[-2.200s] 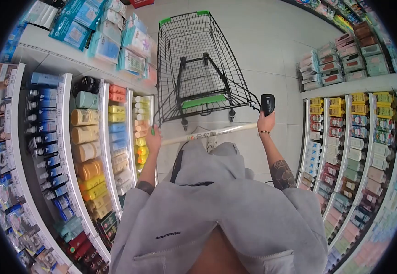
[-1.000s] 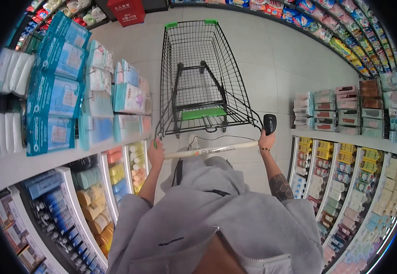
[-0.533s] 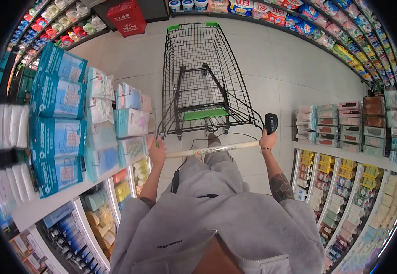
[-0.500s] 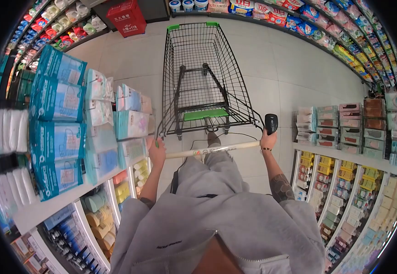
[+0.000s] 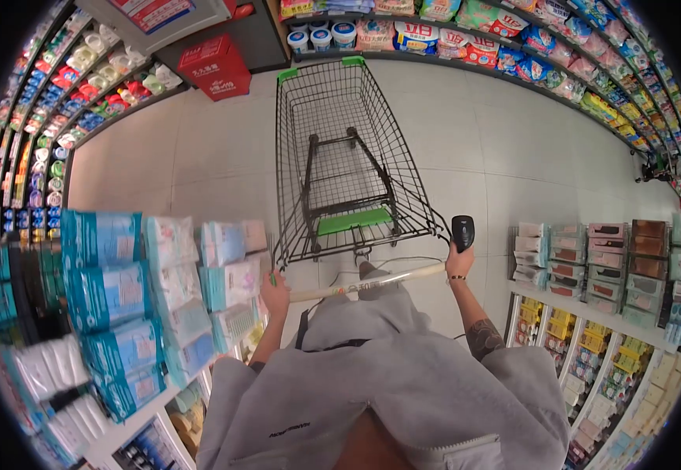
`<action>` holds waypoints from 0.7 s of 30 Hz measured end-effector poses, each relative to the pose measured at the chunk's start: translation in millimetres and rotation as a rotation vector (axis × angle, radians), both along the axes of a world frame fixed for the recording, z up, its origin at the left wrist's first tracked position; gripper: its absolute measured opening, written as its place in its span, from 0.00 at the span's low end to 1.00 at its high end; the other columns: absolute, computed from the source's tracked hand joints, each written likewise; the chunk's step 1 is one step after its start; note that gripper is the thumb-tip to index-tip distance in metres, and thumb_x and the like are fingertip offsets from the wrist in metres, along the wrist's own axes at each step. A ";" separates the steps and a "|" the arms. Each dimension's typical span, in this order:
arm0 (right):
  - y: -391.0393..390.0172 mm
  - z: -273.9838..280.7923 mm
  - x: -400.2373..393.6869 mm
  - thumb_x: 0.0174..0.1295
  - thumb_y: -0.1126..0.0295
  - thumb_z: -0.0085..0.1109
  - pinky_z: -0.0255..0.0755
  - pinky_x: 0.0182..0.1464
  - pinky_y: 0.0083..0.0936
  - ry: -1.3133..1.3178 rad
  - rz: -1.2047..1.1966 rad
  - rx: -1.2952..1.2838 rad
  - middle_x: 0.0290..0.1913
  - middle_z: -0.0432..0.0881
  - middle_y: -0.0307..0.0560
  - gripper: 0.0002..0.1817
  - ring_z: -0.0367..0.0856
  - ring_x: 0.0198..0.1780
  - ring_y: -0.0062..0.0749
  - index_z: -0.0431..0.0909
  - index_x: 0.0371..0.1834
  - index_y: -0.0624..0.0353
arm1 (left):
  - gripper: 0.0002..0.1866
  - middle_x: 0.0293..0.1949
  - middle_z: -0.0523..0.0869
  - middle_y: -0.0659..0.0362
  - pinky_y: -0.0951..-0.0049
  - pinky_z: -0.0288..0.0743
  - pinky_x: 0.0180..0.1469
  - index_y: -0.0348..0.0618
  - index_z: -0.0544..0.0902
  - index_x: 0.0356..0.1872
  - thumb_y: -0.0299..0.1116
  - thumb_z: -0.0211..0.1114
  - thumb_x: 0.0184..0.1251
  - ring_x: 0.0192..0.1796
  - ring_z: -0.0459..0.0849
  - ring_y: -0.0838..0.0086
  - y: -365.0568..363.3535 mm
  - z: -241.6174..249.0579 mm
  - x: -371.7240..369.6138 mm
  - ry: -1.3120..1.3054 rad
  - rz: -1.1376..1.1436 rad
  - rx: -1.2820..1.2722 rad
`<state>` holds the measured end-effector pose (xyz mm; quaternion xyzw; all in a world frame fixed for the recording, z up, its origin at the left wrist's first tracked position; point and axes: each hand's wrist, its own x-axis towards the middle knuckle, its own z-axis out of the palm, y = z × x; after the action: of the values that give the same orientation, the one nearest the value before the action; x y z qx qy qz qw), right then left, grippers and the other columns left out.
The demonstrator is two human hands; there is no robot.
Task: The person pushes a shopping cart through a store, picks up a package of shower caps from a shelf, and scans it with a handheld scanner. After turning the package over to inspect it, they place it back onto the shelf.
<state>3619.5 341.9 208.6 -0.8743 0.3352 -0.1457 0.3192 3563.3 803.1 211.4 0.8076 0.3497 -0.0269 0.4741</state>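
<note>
A black wire shopping cart (image 5: 415,188) with green corner caps stands in front of me, its basket bare. My left hand (image 5: 275,293) is closed around the left end of the cart's pale handle bar (image 5: 387,280), with a small green piece showing by the fingers. At the bar's right end my right hand (image 5: 460,262) is closed, and a black handheld device (image 5: 463,233) that looks like a barcode scanner rises from its grip. A green flap (image 5: 354,221) lies across the near end of the basket.
Blue and white packs (image 5: 117,294) hang close on my left. Boxed goods (image 5: 603,262) hang on the right. Bagged detergents and white tubs (image 5: 344,34) line the far shelf. A red box (image 5: 215,68) stands on the floor ahead, left of the cart.
The hanging packs and side shelves have slid nearer to me, and more of the far shelves and floor shows. Both hands keep their grip at the handle.
</note>
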 end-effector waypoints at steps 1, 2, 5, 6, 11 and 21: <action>-1.8 1.8 10.8 0.54 0.65 0.65 0.72 0.40 0.41 0.037 -0.020 0.035 0.35 0.81 0.63 0.17 0.80 0.39 0.60 0.75 0.41 0.66 | 0.21 0.28 0.85 0.49 0.70 0.75 0.25 0.31 0.75 0.48 0.43 0.53 0.72 0.21 0.83 0.68 -4.4 0.7 8.6 0.007 -0.013 0.051; -2.5 3.3 21.9 0.54 0.65 0.65 0.72 0.40 0.41 0.029 -0.029 0.032 0.35 0.81 0.63 0.17 0.80 0.39 0.60 0.75 0.41 0.66 | 0.21 0.28 0.85 0.49 0.70 0.75 0.25 0.31 0.75 0.48 0.43 0.53 0.72 0.21 0.83 0.68 -7.2 0.1 17.4 -0.001 -0.022 0.048; -7.4 -1.1 50.0 0.54 0.64 0.65 0.72 0.41 0.42 0.022 0.019 0.025 0.35 0.81 0.62 0.17 0.79 0.40 0.60 0.75 0.40 0.65 | 0.19 0.28 0.85 0.49 0.70 0.75 0.25 0.32 0.76 0.47 0.42 0.53 0.72 0.22 0.84 0.68 -9.7 -2.2 41.0 -0.023 0.001 -0.017; -11.1 -5.7 58.9 0.54 0.64 0.65 0.72 0.41 0.42 0.013 0.008 0.021 0.35 0.81 0.62 0.17 0.79 0.40 0.60 0.75 0.40 0.65 | 0.19 0.28 0.85 0.49 0.70 0.75 0.25 0.32 0.76 0.46 0.42 0.53 0.72 0.22 0.84 0.67 -10.0 -2.7 50.1 -0.008 0.005 -0.018; -13.8 -3.9 111.3 0.54 0.68 0.64 0.72 0.40 0.40 -0.018 0.040 0.051 0.33 0.81 0.63 0.15 0.80 0.37 0.58 0.76 0.39 0.67 | 0.16 0.26 0.84 0.51 0.67 0.75 0.25 0.33 0.76 0.40 0.40 0.52 0.72 0.21 0.83 0.67 -15.7 -7.8 93.0 -0.019 -0.026 0.060; -33.5 -2.7 216.3 0.51 0.66 0.67 0.73 0.40 0.42 -0.082 0.244 0.045 0.35 0.82 0.59 0.17 0.80 0.38 0.58 0.75 0.41 0.62 | 0.13 0.21 0.81 0.44 0.56 0.73 0.29 0.38 0.77 0.36 0.38 0.53 0.69 0.25 0.83 0.53 -17.0 -15.7 192.0 0.016 -0.129 0.430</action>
<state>3835.8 308.4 206.0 -0.8945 0.2163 -0.1338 0.3677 3755.3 786.1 195.7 0.9106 0.2988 0.0117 0.2854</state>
